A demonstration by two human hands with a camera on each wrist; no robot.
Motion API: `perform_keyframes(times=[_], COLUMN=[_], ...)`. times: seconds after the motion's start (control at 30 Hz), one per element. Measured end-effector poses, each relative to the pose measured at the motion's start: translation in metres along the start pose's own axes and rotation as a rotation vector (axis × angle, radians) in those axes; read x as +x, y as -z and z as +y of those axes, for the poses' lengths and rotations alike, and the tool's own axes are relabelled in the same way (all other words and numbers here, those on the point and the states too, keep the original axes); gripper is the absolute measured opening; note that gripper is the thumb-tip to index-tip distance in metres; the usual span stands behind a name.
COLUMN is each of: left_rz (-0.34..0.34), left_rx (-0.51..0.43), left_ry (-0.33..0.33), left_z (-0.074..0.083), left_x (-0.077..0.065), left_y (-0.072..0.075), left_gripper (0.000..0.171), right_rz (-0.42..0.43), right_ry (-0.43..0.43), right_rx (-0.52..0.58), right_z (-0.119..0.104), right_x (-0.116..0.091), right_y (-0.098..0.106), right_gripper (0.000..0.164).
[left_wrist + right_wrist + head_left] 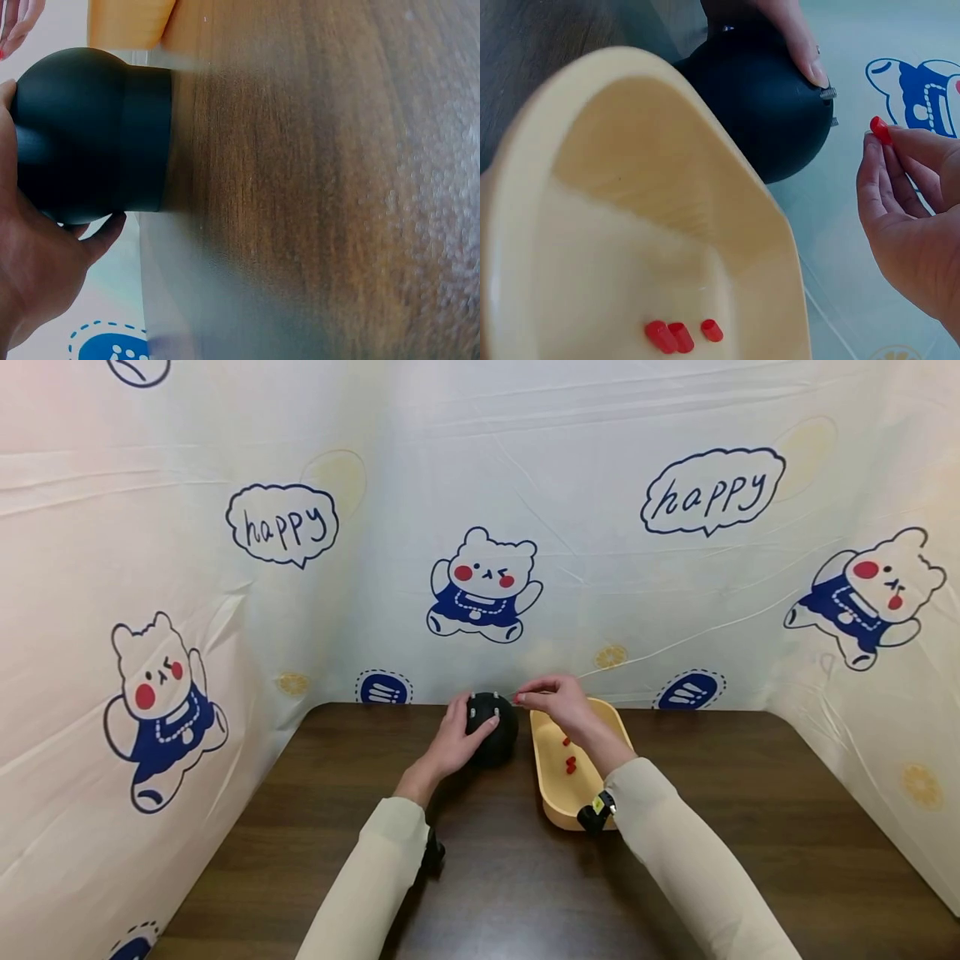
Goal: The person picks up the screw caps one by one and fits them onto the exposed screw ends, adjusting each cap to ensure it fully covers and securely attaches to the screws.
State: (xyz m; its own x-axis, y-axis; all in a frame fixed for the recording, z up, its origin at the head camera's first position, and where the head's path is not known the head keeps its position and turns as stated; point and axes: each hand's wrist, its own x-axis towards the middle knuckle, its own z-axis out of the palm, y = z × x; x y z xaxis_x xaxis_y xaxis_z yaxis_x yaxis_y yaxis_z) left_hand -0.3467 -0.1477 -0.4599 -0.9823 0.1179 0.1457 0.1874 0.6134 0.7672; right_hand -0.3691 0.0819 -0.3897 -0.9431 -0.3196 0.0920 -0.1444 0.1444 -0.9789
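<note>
My left hand (pixel 452 742) grips a black, rounded object (pixel 501 745) standing on the table, its thumb and fingers curled round the side. Several short metal threaded studs (pixel 829 94) stick up from the object's domed top. Just right of the dome and level with its top, my right hand (pixel 564 703) pinches a small red tubular cap (pixel 881 130) between thumb and fingertips. In the right wrist view the cap is a short way apart from the studs, its hollow end visible.
A long yellow tray (pixel 550 787) with rounded ends stands right of the black object, under my right forearm. Several loose red caps (pixel 712 330) lie in it. The brown wooden table (pixel 487 893) meets a printed cloth backdrop (pixel 585 527) behind.
</note>
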Motion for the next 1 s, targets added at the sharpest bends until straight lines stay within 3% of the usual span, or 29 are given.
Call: perform_keyframes(times=[0.37,0.77,1.0], left_rz=[0.010,0.007,0.004], left_rx=[-0.005,-0.013,-0.015], left_ry=[-0.005,0.005,-0.034], left_z=[0.003,-0.003,-0.002], left_x=[-0.002,-0.004,0.001], left_y=[-0.002,0.008,0.000], left_gripper=[0.091,0.094,0.090], right_rz=[0.078,0.134,0.194], right_ry=[0.038,0.098,0.124], right_rx=[-0.027,-0.087,-0.114], right_z=[0.000,-0.006,-0.002], right_x=[0.012,0.025,0.030], right_y=[-0.019,-0.048,-0.047], right_gripper=[0.019,0.012,0.006])
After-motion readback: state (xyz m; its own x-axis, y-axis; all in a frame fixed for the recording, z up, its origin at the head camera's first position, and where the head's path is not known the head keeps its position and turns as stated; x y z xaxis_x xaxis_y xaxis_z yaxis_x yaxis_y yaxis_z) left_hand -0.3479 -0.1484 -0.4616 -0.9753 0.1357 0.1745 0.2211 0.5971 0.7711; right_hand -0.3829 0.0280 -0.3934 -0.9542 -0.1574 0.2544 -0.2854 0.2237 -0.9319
